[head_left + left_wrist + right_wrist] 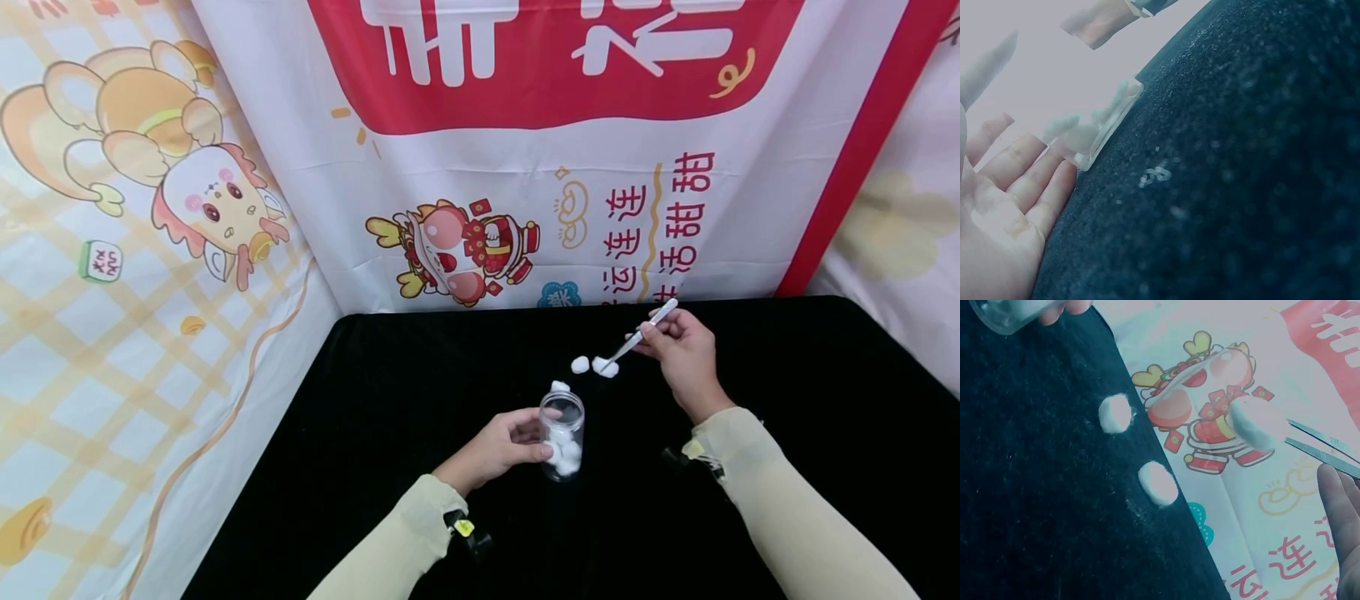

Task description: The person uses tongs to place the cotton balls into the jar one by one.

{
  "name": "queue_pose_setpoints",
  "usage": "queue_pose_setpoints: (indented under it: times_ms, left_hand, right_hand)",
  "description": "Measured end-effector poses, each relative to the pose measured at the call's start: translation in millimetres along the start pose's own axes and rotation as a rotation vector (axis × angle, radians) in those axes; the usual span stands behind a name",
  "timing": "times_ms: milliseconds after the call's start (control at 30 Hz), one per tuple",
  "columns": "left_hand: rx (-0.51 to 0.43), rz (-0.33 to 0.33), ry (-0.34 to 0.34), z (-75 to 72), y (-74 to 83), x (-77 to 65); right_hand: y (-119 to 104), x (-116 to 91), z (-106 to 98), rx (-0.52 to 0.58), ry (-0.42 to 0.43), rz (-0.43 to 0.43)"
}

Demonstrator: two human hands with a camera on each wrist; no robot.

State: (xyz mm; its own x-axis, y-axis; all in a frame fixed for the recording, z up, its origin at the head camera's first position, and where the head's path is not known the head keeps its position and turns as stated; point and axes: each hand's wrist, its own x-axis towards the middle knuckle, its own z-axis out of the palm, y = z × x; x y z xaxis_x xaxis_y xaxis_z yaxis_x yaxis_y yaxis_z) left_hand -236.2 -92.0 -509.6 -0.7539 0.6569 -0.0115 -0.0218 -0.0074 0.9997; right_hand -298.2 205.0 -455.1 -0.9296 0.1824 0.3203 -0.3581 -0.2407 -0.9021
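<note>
My left hand [495,446] holds a clear plastic jar [562,417], thumb in front and fingers behind its side. White cotton balls [564,458] fill the lower part of the jar, whose mouth is uncovered. My right hand [686,358] pinches metal tweezers [648,327] that point down and left. At their tips is a cotton ball [1255,424], raised off the black cloth in the right wrist view. Two more lie on the cloth: one cotton ball [580,364] left of the tweezer tips, another cotton ball [560,387] just beyond the jar's rim. In the left wrist view the jar [1094,134] looks washed out.
A black cloth [420,375] covers the table. Behind its far edge hangs a white and red printed banner [480,150]; a patterned sheet [150,333] hangs along the left side. Dark wrist cameras [472,537] sit on both sleeves.
</note>
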Motion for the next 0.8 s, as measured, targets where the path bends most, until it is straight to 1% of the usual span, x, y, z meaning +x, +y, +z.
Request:
queue_pose_setpoints:
  times_ms: [400, 800]
  left_hand:
    - [0.004, -0.007, 0.009, 2.5, 5.1, -1.7]
    - [0.002, -0.007, 0.009, 1.5, 2.7, -0.7]
  right_hand:
    - [-11.8, -1.7, 5.8, 0.027, -0.022, -0.041]
    - [-21.0, -4.3, 13.1, 0.054, -0.029, -0.072]
